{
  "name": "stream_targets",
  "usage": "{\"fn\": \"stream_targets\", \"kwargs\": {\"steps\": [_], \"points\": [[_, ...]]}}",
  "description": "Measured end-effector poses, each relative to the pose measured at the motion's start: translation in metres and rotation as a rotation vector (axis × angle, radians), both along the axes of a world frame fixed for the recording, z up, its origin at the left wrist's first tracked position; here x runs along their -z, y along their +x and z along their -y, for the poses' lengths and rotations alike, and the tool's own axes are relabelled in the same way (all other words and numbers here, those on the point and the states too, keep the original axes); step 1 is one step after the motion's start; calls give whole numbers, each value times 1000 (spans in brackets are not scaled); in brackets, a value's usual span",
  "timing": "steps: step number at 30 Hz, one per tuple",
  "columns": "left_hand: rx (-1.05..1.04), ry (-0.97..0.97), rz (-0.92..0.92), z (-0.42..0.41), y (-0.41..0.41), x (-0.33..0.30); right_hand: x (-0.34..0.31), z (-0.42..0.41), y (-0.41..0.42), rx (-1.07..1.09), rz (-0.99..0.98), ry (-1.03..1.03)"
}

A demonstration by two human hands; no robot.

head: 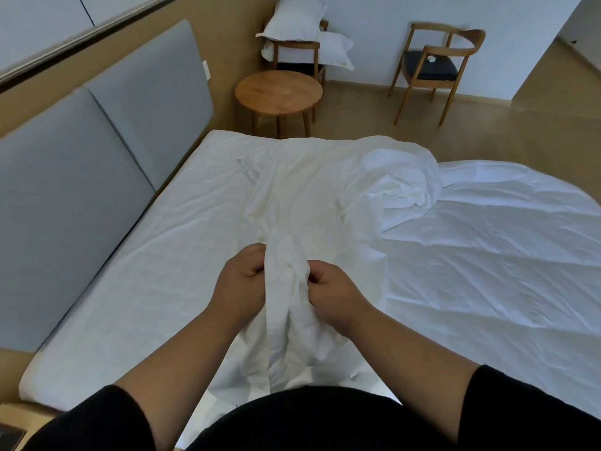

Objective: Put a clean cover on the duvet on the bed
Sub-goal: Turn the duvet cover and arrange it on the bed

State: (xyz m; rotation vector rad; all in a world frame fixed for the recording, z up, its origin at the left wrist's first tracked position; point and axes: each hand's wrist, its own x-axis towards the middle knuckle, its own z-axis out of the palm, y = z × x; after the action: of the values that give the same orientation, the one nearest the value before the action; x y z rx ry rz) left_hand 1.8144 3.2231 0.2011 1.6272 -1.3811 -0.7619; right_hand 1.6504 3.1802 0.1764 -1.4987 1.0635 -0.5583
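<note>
Head view: left hand (239,283) and right hand (335,292) grip bunched duvet cover (292,265), fingers curled tight

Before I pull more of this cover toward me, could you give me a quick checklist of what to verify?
1. Left hand grips the bunched cover: ok.
2. Right hand grips the same bunch: ok.
3. Cover's opening found: cannot tell, the folds hide it.
4. Duvet lying spread on the bed: ok on the right side; its far edges are out of view.
5. Rest of the cover lies untangled: not ok, it is heaped mid-bed.
6. Pillows off the bed, on the chair: ok.
</note>
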Motion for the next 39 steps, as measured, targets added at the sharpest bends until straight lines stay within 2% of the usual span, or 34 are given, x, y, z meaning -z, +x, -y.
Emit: {"fn": "stream_targets", "kwargs": {"steps": [7,10,13,17,20,22,24,27,30,34,35,37,39], "points": [[13,-55,120,0,2,4,-3,1,4,71,122,167],[12,-95,216,4,8,16,-1,3,7,86,136,180],[-14,-180,332,-1,16,23,-5,8,6,198,175,153],[-74,-145,398,-17,34,32,-8,12,3,242,254,157],[48,-89,368,-19,40,34,-4,8,5,195,261,194],[130,-85,240,-15,41,22,-5,6,6,102,185,162],[244,-2,129,-8,40,5,-10,4,11,49,94,126],[429,133,99,0,34,-4,-11,2,18,108,78,99],[408,73,49,1,21,9,-11,-1,20,149,23,68],[283,103,187,0,20,28,-11,-7,7,164,-32,64],[289,133,211,2,22,31,-12,-10,4,119,-94,32],[353,196,304,12,20,30,-14,-17,3,-17,-337,-123],[418,272,412,23,16,26,-17,-25,8,-32,-506,-226]]}}
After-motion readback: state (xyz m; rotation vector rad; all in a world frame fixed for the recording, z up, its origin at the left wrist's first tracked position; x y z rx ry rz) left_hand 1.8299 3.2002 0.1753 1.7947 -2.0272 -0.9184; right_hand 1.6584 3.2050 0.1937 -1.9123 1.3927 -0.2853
